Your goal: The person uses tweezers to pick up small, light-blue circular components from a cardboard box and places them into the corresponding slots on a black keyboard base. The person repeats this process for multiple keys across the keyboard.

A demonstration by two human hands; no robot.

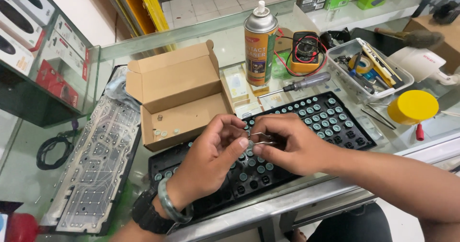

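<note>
1. The glass desk [201, 35] is carrying everything, running from the near left to the far right.
2. The black keyboard frame [306, 122] is lying flat at the middle of the desk, its long axis slanting from the near left up to the far right, and pale round rubber domes are sitting in many of its sockets.
3. The keyboard membrane sheet [96, 160] is lying just left of it, long axis running near to far.
4. The open cardboard box [177, 93] is resting beyond the frame's left end, holding a few loose domes.
5. The spray can [260, 45] is standing upright behind the frame, with a screwdriver [302, 83] lying beside it.
6. The left hand [211, 160] is hovering over the frame, fingertips pinched together on something too small to make out.
7. The right hand [292, 143] is gripping metal tweezers [261, 137], which are pointing left towards the left fingertips.
</note>
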